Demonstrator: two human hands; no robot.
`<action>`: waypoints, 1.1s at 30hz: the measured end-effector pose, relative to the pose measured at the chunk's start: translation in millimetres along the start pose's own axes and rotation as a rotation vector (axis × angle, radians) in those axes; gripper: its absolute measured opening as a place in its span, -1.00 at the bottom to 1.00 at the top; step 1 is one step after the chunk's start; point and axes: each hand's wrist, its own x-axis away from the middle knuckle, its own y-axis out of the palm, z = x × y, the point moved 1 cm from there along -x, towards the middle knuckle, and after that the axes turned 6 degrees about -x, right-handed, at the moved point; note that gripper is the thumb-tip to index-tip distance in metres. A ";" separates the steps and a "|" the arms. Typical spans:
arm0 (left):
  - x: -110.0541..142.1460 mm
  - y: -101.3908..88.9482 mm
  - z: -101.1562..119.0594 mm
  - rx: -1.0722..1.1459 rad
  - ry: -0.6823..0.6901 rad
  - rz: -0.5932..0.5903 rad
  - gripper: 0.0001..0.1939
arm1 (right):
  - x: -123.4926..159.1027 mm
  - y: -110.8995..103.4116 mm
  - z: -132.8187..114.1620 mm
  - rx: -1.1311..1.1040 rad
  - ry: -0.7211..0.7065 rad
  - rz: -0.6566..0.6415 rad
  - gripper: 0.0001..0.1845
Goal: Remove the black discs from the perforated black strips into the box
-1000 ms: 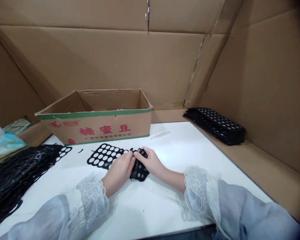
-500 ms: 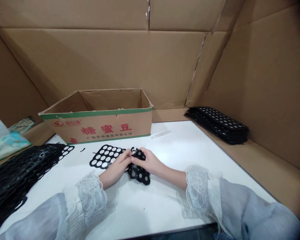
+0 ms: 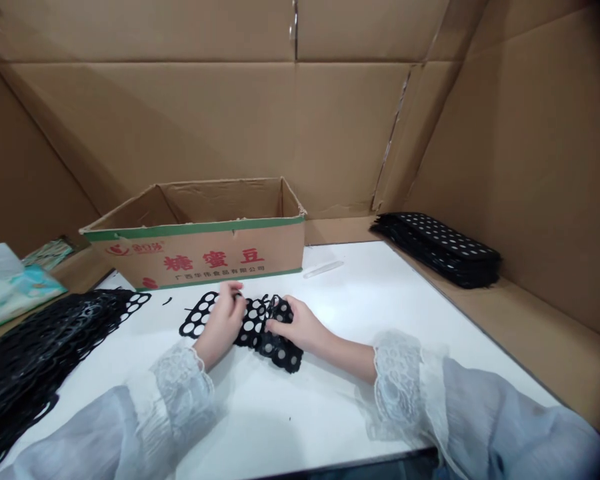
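A black sheet with rows of round holes (image 3: 253, 325) lies on the white table, its right part folded and bunched up. My right hand (image 3: 300, 325) pinches this bunched end between thumb and fingers. Over the sheet's left half is my left hand (image 3: 224, 325), its fingers curled in around a small black scrap (image 3: 237, 295). That hand hides part of the sheet. Thin black loops stick up from the sheet between the two hands.
An open cardboard box (image 3: 195, 257) stands behind the hands. A heap of black holed sheets (image 3: 35, 360) covers the left side. Stacked black sheets (image 3: 440, 250) lie at the right by the cardboard wall. A clear strip (image 3: 323, 269) and a turquoise packet (image 3: 23, 293) are also there.
My left hand has come away from my right hand, moving left and slightly up with a small black scrap. More of the sheet's middle shows. My right hand keeps its grip.
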 end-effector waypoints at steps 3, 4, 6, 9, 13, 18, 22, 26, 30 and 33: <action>12.5 9.7 12.0 -0.078 0.173 -0.211 -0.78 | 1.0 0.8 -2.4 0.029 -0.052 0.000 -0.81; 16.5 12.0 15.3 -0.084 0.201 -0.233 -0.76 | 1.4 1.1 -3.2 0.029 -0.066 -0.003 -0.82; 22.0 14.3 19.0 -0.092 0.193 -0.233 -0.75 | 1.8 1.6 -4.4 0.018 -0.079 -0.015 -0.83; 23.5 13.8 18.3 -0.120 0.181 -0.244 -0.74 | 1.6 1.8 -3.8 0.001 -0.096 -0.038 -0.80; 19.8 12.0 13.3 -0.202 0.184 -0.313 -0.79 | 0.9 2.2 -0.8 0.004 -0.085 -0.046 -0.82; 10.6 7.3 4.2 -0.352 0.215 -0.223 -0.82 | 1.2 3.8 -1.5 -0.054 -0.030 -0.049 -0.85; -5.8 -12.1 -6.5 -0.364 0.036 0.030 -0.83 | 0.8 1.9 -0.7 -0.099 0.047 -0.008 -0.89; -8.0 -24.6 -5.2 -0.314 0.008 0.228 -0.86 | -0.5 -1.2 2.1 -0.041 0.057 0.015 -0.82; 10.8 -4.2 12.2 -0.321 0.217 -0.131 -0.82 | -0.7 -0.9 3.5 0.001 0.009 -0.027 -0.75; 21.8 8.9 19.2 -0.304 0.192 -0.235 -0.79 | 0.3 -0.2 3.5 0.031 -0.008 0.005 -0.75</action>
